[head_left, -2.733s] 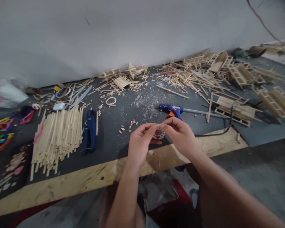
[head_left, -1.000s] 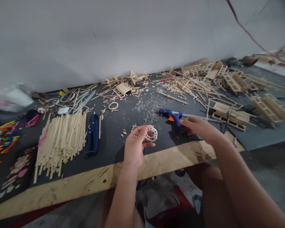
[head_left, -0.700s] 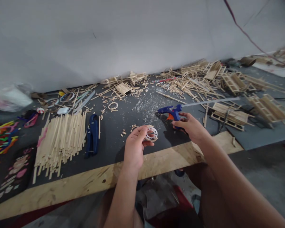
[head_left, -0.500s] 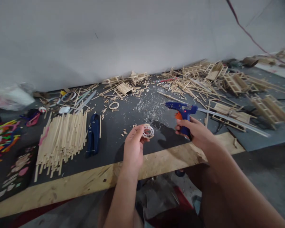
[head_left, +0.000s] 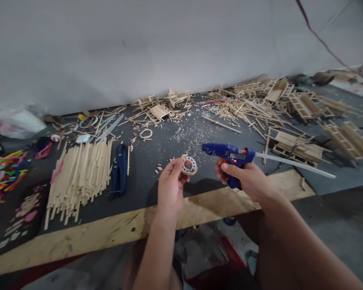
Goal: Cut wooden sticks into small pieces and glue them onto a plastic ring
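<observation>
My left hand [head_left: 170, 188] pinches a small round ring-shaped piece [head_left: 189, 165] and holds it up over the dark work mat [head_left: 157, 141]. My right hand [head_left: 248, 180] is wrapped round the grip of a blue glue gun [head_left: 228, 154], lifted off the mat. The gun's nozzle points left, toward the ring, a short gap away. A long clear glue stick [head_left: 293, 163] juts out of the gun's back to the right. A red light glows on the gun's side.
A stack of wooden sticks [head_left: 80, 173] lies at the left, with a blue cutter [head_left: 120, 170] beside it. Small stick-built frames and scraps [head_left: 290, 108] litter the back and right. Coloured pipe cleaners [head_left: 3, 169] sit far left. A bare wooden board edge [head_left: 109, 229] runs along the front.
My right hand let go of the ring, reached right, took the glue gun off the mat and brought it back toward the ring. The left hand kept the ring, raising it slightly.
</observation>
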The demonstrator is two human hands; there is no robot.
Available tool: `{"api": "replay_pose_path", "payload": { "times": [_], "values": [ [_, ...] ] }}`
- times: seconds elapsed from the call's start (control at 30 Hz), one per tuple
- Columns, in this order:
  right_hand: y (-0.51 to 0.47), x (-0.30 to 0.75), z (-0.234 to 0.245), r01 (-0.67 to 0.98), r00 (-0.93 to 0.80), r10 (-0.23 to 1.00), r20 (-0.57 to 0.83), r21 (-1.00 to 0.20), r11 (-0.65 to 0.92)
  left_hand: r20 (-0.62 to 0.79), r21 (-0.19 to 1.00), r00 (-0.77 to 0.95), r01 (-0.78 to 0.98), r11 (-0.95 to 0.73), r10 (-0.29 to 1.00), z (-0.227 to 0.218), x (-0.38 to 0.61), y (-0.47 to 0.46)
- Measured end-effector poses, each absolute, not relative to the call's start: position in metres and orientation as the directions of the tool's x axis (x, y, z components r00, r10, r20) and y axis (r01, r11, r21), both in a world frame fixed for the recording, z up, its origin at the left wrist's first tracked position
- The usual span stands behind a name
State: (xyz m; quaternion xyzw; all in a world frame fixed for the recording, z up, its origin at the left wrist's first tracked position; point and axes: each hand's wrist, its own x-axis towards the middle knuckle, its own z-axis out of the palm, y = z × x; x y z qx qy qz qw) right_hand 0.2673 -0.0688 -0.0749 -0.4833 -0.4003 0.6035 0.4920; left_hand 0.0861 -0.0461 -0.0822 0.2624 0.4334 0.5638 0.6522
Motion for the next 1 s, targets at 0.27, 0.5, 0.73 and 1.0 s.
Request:
{"api": "replay_pose_path", "payload": {
  "times": [0.27,0.5,0.73,1.0],
  "values": [
    [-0.070,0.263,-0.079,0.036,-0.015,0.973,-0.232,-0.972,-0.232,-0.265,0.841,0.002,-0.488,0.232,0.964,-0.079,0.085,-0.048],
    [-0.068,0.263,-0.087,0.102,0.040,0.961,-0.273,-0.956,-0.275,-0.238,0.847,0.021,-0.486,0.218,0.971,-0.081,0.084,-0.049],
    [-0.068,0.264,-0.088,0.100,0.020,0.965,-0.262,-0.960,-0.263,-0.240,0.844,0.019,-0.490,0.218,0.971,-0.080,0.084,-0.050],
    [-0.068,0.264,-0.081,0.181,0.010,0.952,-0.305,-0.936,-0.302,-0.238,0.841,0.029,-0.493,0.221,0.971,-0.081,0.085,-0.048]
  ]
}}
